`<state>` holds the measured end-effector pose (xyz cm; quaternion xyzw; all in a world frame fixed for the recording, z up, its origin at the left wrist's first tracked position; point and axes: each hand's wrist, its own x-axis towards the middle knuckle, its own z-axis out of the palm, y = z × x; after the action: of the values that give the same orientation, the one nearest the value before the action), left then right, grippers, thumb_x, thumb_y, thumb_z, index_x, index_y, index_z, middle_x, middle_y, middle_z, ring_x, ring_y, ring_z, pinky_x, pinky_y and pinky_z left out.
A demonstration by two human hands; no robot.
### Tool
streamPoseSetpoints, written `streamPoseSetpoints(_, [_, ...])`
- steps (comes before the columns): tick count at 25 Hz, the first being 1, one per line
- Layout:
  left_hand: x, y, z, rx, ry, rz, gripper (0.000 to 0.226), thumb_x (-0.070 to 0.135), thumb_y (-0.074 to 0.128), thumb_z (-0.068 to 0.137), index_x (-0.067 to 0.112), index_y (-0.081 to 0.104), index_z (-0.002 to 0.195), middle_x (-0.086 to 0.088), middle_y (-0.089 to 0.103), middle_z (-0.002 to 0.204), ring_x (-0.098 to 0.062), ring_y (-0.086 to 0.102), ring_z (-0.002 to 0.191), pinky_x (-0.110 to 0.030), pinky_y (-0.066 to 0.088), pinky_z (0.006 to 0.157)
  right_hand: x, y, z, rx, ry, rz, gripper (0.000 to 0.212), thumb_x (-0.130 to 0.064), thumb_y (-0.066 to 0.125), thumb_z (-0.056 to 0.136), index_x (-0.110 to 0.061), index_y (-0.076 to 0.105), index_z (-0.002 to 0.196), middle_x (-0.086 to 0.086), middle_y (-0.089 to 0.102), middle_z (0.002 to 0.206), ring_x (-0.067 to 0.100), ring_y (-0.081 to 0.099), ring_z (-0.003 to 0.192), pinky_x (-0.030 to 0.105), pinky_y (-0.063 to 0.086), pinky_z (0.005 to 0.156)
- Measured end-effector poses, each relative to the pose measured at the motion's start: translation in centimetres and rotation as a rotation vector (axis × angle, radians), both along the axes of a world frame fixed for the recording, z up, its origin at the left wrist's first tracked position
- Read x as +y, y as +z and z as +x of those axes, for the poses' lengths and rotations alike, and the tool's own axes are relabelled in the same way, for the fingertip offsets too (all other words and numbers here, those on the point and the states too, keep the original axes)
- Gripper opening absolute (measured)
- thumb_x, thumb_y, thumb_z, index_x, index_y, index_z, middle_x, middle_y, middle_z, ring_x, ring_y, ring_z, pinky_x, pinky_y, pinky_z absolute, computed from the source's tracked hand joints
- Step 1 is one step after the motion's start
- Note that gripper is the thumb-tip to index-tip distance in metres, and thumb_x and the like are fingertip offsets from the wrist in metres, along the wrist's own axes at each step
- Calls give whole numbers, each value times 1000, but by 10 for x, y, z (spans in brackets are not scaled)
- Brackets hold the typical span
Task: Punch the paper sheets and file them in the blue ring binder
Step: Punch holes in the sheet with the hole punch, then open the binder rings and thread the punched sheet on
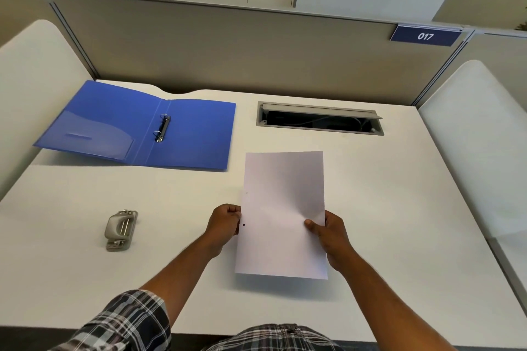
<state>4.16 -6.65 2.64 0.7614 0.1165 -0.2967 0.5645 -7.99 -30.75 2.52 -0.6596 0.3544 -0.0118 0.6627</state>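
Observation:
I hold the white paper sheets (283, 208) upright-tilted above the desk with both hands. My left hand (225, 222) pinches the left edge, beside a small punched hole; a second faint hole shows higher on that edge. My right hand (328, 232) grips the right edge, thumb on the front. The blue ring binder (196, 136) lies open and flat at the back left, its two metal rings (162, 128) closed on the spine. The grey hole punch (121, 229) sits on the desk left of my left hand.
The white desk (399, 193) has a grey cable-tray opening (319, 118) at the back right. A grey partition with a blue "017" sign (425, 36) stands behind. White side panels flank the desk on both sides.

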Motion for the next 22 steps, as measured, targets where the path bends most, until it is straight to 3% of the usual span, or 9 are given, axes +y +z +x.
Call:
streamPoseSetpoints(4, [13, -9, 27, 38, 134, -41, 17, 4, 49, 96, 7, 62, 107, -11, 70, 105, -23, 69, 80, -30, 56, 72, -4, -3, 11, 18, -12, 12, 18, -7, 75, 89, -13, 75, 106, 8, 80, 100, 33, 74, 89, 45, 61, 82])
streamPoseSetpoints(7, [23, -9, 63, 47, 241, -45, 15, 2, 53, 94, 12, 62, 89, -12, 67, 103, -21, 65, 71, -27, 49, 62, -7, -7, 20, 18, -15, 9, 17, -8, 76, 89, -15, 75, 105, 7, 80, 99, 33, 74, 88, 43, 62, 80])
streamPoseSetpoints(10, [31, -6, 105, 91, 342, -64, 15, 3, 56, 94, 11, 61, 83, -13, 63, 98, -20, 62, 67, -28, 47, 63, -9, -13, 28, 32, -25, 9, 17, -9, 76, 89, -14, 75, 105, 8, 80, 99, 35, 74, 90, 45, 62, 81])
streamPoseSetpoints(12, [33, -6, 130, 126, 411, -71, 3, 7, 57, 95, 7, 60, 94, -12, 61, 98, -21, 61, 68, -28, 46, 63, -10, -16, 32, 42, -26, 9, 18, -10, 76, 89, -13, 74, 106, 9, 80, 101, 37, 74, 92, 48, 62, 84])
streamPoseSetpoints(16, [41, -7, 174, 216, 564, -190, 15, 12, 58, 94, 9, 55, 109, -13, 52, 94, -21, 48, 72, -32, 51, 75, -13, -23, 40, 63, -20, 0, 19, -11, 76, 90, -14, 75, 108, 8, 80, 102, 38, 75, 93, 53, 62, 87])
streamPoseSetpoints(18, [49, -10, 192, 261, 648, -253, 24, 13, 58, 94, 9, 56, 117, -15, 54, 103, -23, 51, 77, -35, 51, 86, -17, -28, 45, 80, -31, 2, 20, -11, 76, 90, -14, 74, 110, 9, 80, 103, 38, 74, 94, 53, 61, 88])
streamPoseSetpoints(22, [60, -14, 215, 329, 747, -355, 44, 15, 59, 96, 11, 49, 138, -16, 57, 129, -29, 60, 108, -42, 51, 98, -26, -32, 54, 104, -62, 14, 21, -9, 76, 90, -14, 74, 110, 8, 80, 103, 37, 74, 94, 52, 61, 87])
